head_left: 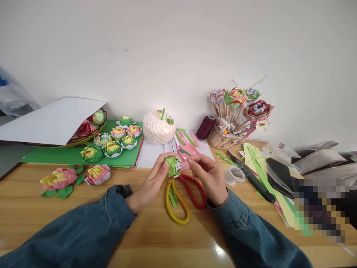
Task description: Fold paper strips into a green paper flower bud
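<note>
My left hand [153, 183] holds a small light-green paper flower [173, 166] with white showing at its right side, thumb and fingers closed around it. Just right of the flower, my right hand [208, 176] has its thumb and forefinger pinched together; whatever lies between them is too small to make out. Below both hands, scissors with one yellow handle [179, 222] and one red handle [201, 204] lie on the wooden table [156, 238]. Their blades are hidden. A green paper strip [173, 197] shows through the yellow loop.
Finished paper flowers [112, 149] sit on green sheets at left, beside a basket under white paper [55, 119]. Behind my hands are a white foam-wrapped ball [158, 128] and pink strips [195, 149]. Rightward are maroon thread [206, 127], a flower pot [223, 137], a white spool [233, 175] and a phone [280, 176].
</note>
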The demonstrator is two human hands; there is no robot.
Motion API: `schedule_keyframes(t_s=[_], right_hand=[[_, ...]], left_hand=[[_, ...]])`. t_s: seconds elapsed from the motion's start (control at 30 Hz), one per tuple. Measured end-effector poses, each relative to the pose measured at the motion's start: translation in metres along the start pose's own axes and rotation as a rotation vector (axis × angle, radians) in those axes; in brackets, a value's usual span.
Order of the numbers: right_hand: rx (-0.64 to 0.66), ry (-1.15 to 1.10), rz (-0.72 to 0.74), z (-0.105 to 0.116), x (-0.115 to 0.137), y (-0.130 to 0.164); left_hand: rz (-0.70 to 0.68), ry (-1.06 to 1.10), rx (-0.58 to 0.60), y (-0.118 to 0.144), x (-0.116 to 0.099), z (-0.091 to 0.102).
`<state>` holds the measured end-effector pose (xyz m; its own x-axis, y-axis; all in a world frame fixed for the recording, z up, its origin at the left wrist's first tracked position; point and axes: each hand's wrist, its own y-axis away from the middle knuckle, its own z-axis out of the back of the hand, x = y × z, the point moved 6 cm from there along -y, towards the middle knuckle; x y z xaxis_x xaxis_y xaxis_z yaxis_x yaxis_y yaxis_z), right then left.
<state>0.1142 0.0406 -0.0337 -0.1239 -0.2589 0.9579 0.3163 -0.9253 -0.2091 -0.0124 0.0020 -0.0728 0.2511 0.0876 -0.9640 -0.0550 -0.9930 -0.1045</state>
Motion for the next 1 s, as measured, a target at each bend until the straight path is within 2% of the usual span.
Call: schedule_keyframes(t_s=[0.07,0.17,0.33,0.47,0.77,1.0], right_hand=[[0.009,0.058,0.112,0.003,0.006,-0.002],[0.107,0.158,0.226,-0.001,0.012,-0.003],[0.241,0.187,0.31,-0.008,0.018,-0.001],[0.298,0.244,0.443,-0.01,0.023,0.002],[0.269,0.442,0.685,-0.011,0.029,0.013],[0.282,0.617,0.689,-0.017,0.02,0.016]], left_hand=[[0.059,0.116,0.016,-0.001,0.002,-0.002],[0.137,0.212,0.032,-0.002,0.005,-0.005],[0.218,0.255,0.034,-0.001,0.01,-0.007],[0.267,0.267,0.006,0.0,0.013,-0.006],[0.277,0.271,0.024,0.0,0.013,-0.008],[0.237,0.205,0.058,0.0,0.017,-0.006]])
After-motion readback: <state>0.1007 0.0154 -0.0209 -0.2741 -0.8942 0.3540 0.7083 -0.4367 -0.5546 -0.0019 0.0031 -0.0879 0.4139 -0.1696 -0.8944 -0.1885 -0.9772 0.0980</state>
